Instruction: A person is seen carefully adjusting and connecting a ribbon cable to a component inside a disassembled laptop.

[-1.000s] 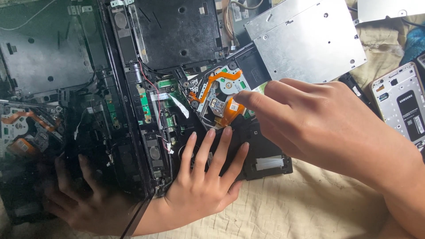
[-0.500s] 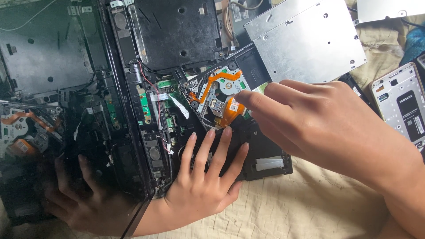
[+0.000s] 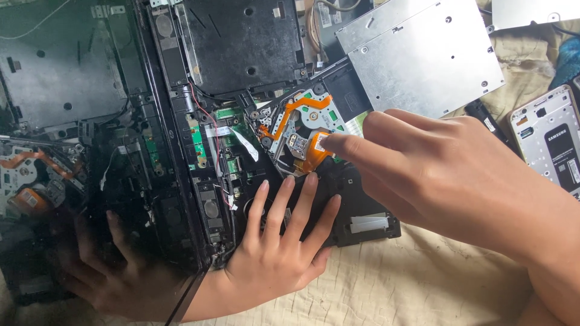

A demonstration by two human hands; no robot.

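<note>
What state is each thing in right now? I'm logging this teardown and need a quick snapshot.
Laptop base: opened up, internals exposed.
Optical drive: cover off, mechanism bare.
Orange ribbon cable: pinched by right-hand fingertips.
Silver metal cover: detached, lying flat.
Left hand: flat, fingers spread, pressing the drive's black tray.
Right hand: fingertips closed on the cable.
Phone: back removed, lying on the cloth.

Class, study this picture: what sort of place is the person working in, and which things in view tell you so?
Probably an informal electronics repair spot at home, not a proper workshop. An opened laptop chassis lies on a cream cloth, a loose metal drive cover and a back-less phone alongside, while the right hand touches an orange ribbon cable.
</note>
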